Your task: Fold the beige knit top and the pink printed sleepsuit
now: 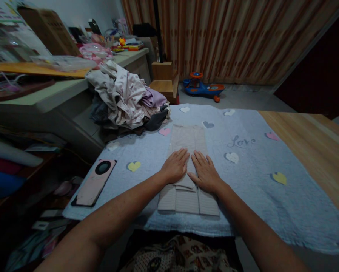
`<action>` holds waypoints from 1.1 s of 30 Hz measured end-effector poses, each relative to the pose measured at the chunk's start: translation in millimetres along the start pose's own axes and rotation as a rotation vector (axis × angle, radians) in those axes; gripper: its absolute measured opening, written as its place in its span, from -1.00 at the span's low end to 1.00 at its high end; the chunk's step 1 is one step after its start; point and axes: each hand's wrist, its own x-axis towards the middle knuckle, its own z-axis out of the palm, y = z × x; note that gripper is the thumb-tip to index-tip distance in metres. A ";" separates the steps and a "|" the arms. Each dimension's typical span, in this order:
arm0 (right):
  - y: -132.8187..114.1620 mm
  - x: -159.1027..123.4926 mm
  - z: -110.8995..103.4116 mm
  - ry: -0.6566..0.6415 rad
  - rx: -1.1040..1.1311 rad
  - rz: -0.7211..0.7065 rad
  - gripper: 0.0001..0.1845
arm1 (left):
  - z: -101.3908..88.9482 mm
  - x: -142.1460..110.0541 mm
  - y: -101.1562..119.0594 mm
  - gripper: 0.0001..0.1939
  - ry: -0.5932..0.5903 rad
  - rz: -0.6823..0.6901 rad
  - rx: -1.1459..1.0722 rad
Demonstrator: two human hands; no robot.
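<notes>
A light beige striped garment (188, 136) lies folded into a long narrow strip, with its wider hem end (186, 204) toward me and a folded piece resting on its middle. My left hand (176, 165) presses flat on the garment's left side, fingers stretched forward. Beside it, my right hand (205, 172) lies flat on the right side, its fingers slightly apart and its thumb pointing inward. Neither hand grips anything. Under the garment spreads a pale blue blanket (248, 196) with hearts and the word "Love".
A heap of crumpled clothes (127, 94) sits at the blanket's far left. A pink phone (94, 183) lies near the left edge. Bare wooden tabletop (308, 139) shows at right. A cluttered desk (59, 88) stands left; a ride-on toy (203, 87) is on the floor behind.
</notes>
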 end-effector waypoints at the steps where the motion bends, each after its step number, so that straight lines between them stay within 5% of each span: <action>1: -1.0 -3.7 0.2 -0.002 0.001 -0.002 -0.18 | 0.6 0.1 -0.2 -0.42 0.007 0.003 0.004; 19: -26.8 -46.8 -1.6 0.036 0.037 0.016 -0.30 | -2.8 -21.3 13.9 -0.51 -0.006 -0.003 -0.002; 27: -12.0 -29.4 -15.8 0.128 0.228 -0.013 -0.53 | 0.7 -30.9 20.3 -0.39 0.015 -0.032 -0.002; 33: -11.2 -18.8 3.4 0.250 0.214 -0.046 -0.54 | 1.5 -31.9 20.6 -0.30 0.023 -0.030 0.013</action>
